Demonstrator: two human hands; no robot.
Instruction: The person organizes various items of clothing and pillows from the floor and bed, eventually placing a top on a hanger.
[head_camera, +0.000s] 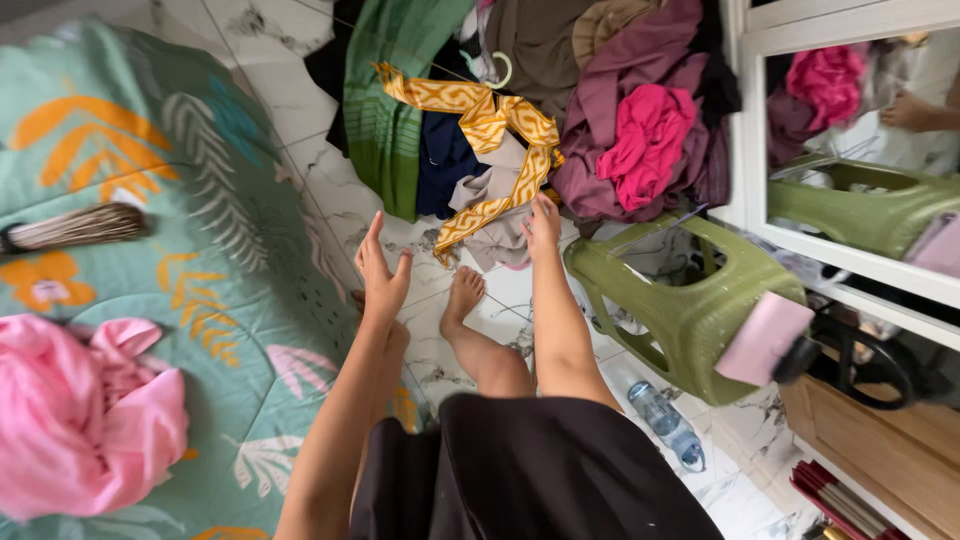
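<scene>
Here, the fingers of your right hand (541, 222) are bent down and pinch the yellow patterned cloth strip (490, 150) near its lower end, just above the marble floor (330, 180). The fingers of your left hand (381, 268) are spread and empty, raised above the floor and apart from the strip, a little to its left. The strip runs from your right hand up and to the far left across a pile of clothes (560, 100), lying over a dark blue garment (445, 160) and a beige one (495, 195). A bright pink garment (645, 140) sits in the pile to the right. Your bare foot (463, 295) rests on the floor between your arms. To the right, a green plastic stool (690, 310) lies tipped; near it lies a plastic bottle (668, 423). At left, a leaf-patterned mattress (200, 250) carries a pink cloth (85, 415) and a hand broom (70, 228).
</scene>
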